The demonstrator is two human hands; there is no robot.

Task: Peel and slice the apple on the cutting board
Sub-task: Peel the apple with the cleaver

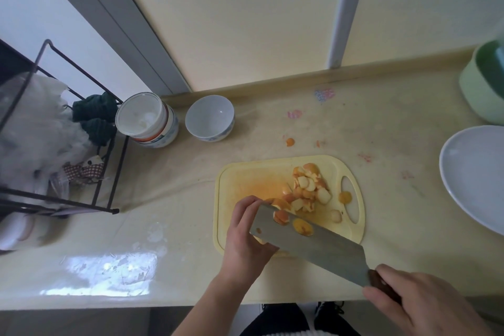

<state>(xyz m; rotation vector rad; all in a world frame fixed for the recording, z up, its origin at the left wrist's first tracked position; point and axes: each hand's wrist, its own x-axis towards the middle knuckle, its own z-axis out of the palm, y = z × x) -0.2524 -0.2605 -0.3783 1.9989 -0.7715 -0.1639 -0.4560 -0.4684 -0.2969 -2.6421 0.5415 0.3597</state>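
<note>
Right hand [420, 305] grips the dark wooden handle of a broad steel cleaver [313, 243], fingers wrapped round it at near right. Blade lies angled across the near part of the pale yellow plastic cutting board [245, 174]; two apple bits cling to its flat face. Left hand [245, 234], fingers curled, holds the remaining apple piece [275, 202] on the board just left of the blade; only an orange-skinned edge shows past the fingertips.

Heap of cut apple chunks [308, 188], skin partly on, lies at mid-board toward the right. One slice [345, 197] lies over the board's handle slot.

Judgement: slicing is well along; last piece in hand. To do it well: keep left fingertips tucked back from the edge, bring the blade straight down, and clear the stuck bits off the face before the next cut.

Not resolvable: size and shape of the held piece (covered by hand and blade); whether the cutting edge touches the board; how much skin remains on the chunks. White plate [469, 180] at right is cut off by the frame. White ceramic bowl [210, 117] sits far left on the counter [381, 123].
</note>
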